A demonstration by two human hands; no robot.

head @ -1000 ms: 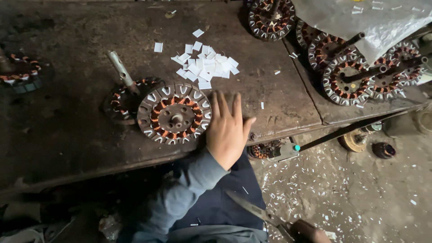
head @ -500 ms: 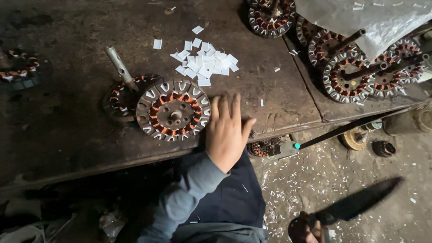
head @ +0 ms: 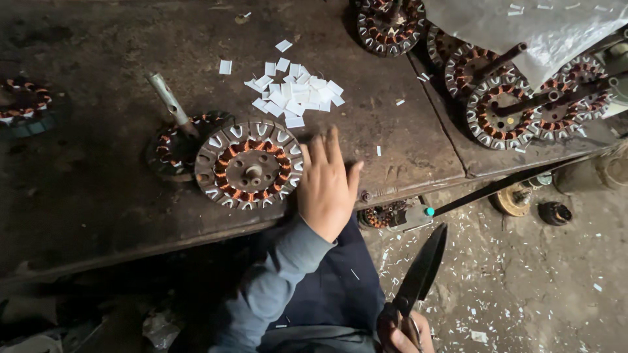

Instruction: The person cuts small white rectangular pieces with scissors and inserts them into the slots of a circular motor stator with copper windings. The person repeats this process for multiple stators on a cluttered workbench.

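Note:
My left hand lies flat, palm down, on the dark worn workbench, fingers apart and fingertips at the right edge of a round stator with copper windings. It holds nothing. Behind that stator lies a second one with a metal shaft sticking out. A heap of small white paper slips sits just beyond my fingers. Low at the bottom edge, my right hand grips the handles of large dark scissors, blades pointing up toward the bench edge.
Several more wound stators with shafts crowd the bench's right end under a clear plastic sheet. Another stator lies at the top, one at far left. White paper scraps litter the floor.
My right hand has swung the scissors from low near the bottom edge up to a steep, upright angle. My left hand has stayed beside the stator.

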